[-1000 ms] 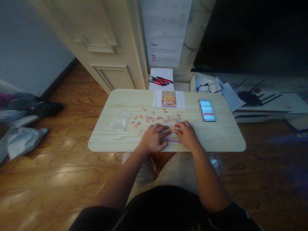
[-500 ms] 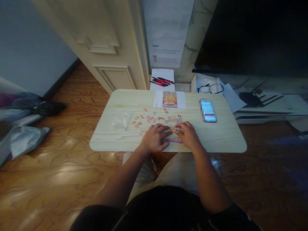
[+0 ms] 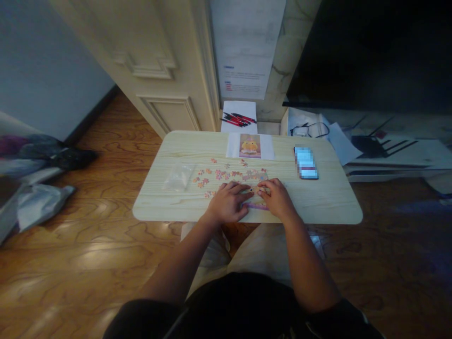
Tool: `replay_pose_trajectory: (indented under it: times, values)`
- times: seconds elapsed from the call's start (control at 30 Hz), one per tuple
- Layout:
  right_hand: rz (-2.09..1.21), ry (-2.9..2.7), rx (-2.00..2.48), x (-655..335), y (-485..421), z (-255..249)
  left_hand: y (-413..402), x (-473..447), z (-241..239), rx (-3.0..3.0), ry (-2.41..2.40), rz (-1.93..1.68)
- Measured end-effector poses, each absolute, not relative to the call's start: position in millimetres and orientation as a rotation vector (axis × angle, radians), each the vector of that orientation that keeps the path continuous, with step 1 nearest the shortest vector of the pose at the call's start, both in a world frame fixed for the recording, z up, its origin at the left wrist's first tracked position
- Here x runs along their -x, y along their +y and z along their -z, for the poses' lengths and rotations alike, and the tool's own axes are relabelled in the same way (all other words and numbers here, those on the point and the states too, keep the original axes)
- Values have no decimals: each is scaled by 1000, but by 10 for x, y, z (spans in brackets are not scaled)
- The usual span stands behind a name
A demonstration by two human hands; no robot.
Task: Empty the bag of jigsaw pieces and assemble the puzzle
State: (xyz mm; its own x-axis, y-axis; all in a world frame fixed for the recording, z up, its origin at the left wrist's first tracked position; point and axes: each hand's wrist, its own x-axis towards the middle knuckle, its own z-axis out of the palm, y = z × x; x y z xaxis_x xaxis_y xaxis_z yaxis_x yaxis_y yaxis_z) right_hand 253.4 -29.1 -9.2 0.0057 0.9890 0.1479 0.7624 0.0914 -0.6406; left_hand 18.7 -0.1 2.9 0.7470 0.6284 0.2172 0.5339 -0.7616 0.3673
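Observation:
A partly joined jigsaw puzzle lies near the front edge of the table, with a purple strip along its lower side. Over its left part rests my left hand, palm down, the fingers stretched out flat and the thumb apart. From the right, my right hand bends its thumb and forefinger together on a yellowish puzzle piece in the middle of the puzzle; the fingers hide most of that piece. Several loose puzzle pieces are scattered to the left of and beyond the hands. Some joined pieces lie just past the fingertips.
A picture sheet with a yellow figure lies at the table's far edge. A clear plastic bag sits left of the pieces, a phone to the right. Red and black pens rest on white paper behind the table.
Both hands stay in place on the puzzle, with hardly any finger movement. The whole view has shifted very slightly.

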Motion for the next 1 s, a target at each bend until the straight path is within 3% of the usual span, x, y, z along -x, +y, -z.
replay_pose_trajectory:
  times: [1.0]
  values:
    - [-432,-1944,1695,-2498,-263,44,-11,-184,-19,-2642,911,-503]
